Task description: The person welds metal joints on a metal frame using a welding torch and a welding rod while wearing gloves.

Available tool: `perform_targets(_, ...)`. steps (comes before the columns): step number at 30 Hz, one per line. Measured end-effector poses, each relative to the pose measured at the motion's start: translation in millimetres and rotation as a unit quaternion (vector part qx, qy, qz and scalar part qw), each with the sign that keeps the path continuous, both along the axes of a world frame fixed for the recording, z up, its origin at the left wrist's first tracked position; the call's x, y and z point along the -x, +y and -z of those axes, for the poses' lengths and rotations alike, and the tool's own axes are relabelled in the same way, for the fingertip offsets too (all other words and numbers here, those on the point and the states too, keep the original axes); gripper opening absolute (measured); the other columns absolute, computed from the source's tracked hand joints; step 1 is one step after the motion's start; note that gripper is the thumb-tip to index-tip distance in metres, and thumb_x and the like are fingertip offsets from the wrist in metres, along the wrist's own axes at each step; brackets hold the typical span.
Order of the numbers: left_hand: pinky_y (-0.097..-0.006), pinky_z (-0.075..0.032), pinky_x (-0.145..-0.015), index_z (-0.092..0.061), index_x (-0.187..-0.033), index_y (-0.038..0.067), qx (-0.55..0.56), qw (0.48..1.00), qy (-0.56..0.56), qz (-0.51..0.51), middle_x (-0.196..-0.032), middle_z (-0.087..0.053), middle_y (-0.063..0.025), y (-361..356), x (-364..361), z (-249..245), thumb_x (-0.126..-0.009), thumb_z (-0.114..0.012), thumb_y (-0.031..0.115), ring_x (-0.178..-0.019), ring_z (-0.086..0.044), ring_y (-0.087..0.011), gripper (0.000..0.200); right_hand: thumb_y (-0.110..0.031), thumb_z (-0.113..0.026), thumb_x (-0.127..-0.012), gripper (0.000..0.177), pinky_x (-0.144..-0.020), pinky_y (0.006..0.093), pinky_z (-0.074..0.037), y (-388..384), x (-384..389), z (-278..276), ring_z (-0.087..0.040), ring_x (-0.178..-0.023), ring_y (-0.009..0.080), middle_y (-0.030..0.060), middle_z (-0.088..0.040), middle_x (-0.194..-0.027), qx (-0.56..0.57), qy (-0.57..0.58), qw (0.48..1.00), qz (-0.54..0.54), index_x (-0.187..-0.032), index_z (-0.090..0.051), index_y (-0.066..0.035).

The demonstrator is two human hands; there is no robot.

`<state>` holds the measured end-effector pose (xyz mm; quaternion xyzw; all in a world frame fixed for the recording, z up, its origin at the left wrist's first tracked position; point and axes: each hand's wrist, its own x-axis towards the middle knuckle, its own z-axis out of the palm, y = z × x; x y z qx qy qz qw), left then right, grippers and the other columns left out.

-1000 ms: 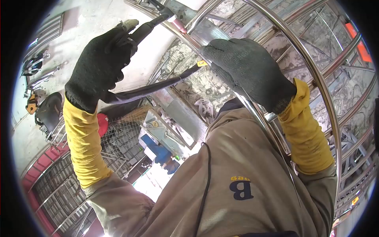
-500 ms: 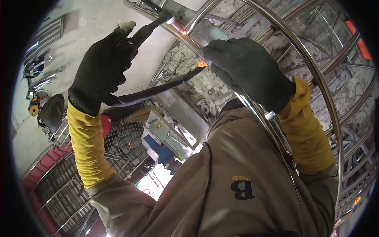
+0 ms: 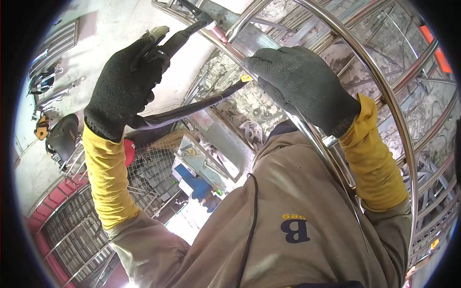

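Note:
My left hand (image 3: 127,79), in a black glove with a yellow sleeve, is closed round the handle of a welding torch (image 3: 175,44). The torch's pale pink nozzle (image 3: 219,34) points at a joint between a curved shiny tube (image 3: 247,18) and a flat metal bar. A dark sheathed cable (image 3: 192,109) runs from below this hand towards the frame, near a small orange piece (image 3: 246,78). My right hand (image 3: 302,81), also gloved, has its fingers bent over a metal tube (image 3: 307,129). Beneath it emerges a thin rod (image 3: 356,216); the fingertips are partly hidden.
Large curved tubes (image 3: 379,72) of a shiny metal frame arch round my right arm. Lower left are a wire mesh rack (image 3: 151,165), a red round object (image 3: 129,152) and a person in blue (image 3: 194,182). Tools and a dark helmet-like object (image 3: 65,134) lie at the left.
The bright glow at the torch tip has gone out and the whole scene looks brighter. My left hand and the torch have shifted very slightly; my right hand stays in place.

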<state>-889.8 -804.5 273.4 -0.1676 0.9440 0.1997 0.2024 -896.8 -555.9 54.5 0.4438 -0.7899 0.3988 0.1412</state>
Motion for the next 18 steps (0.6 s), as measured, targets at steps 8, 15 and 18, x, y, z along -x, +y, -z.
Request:
perform_targets(8, -0.0236, -0.049, -0.056, -0.06, -0.157, 0.013, 0.017, 1.0, 0.0, 0.006, -0.084, -0.061, 0.0015, -1, 1, 0, -0.102, -0.065, 0.022, -0.062, -0.057, -0.0058, 0.056, -0.018, -0.071, -0.101, 0.036, -0.098, 0.0451, -0.054, 2, -1, -9, -0.07, -0.109, 0.0313, 0.0116, -0.071, -0.126, -0.062, -0.069, 0.996, -0.016, -0.136, -0.069, -0.008)
perform_targets(15, -0.0202, -0.037, -0.047, -0.057, -0.16, 0.013, 0.013, 0.999, 0.028, 0.036, -0.082, -0.057, 0.0039, -7, -1, 6, -0.106, -0.055, 0.016, -0.055, -0.048, -0.0038, 0.053, -0.017, -0.075, -0.094, 0.031, -0.089, 0.0427, -0.059, -2, 1, 2, -0.074, -0.097, 0.0288, 0.01, -0.075, -0.108, 0.015, 0.026, 0.999, 0.013, -0.123, -0.074, -0.007)
perform_targets(18, -0.02, -0.037, -0.047, -0.057, -0.159, 0.012, 0.001, 0.999, 0.028, 0.035, -0.082, -0.057, 0.0037, -5, -2, 6, -0.106, -0.055, 0.016, -0.055, -0.047, -0.0037, 0.053, -0.017, -0.076, -0.094, 0.032, -0.09, 0.0438, -0.059, -1, 1, 0, -0.074, -0.098, 0.0289, 0.0099, -0.075, -0.109, -0.008, 0.004, 1.0, 0.008, -0.124, -0.074, -0.007)
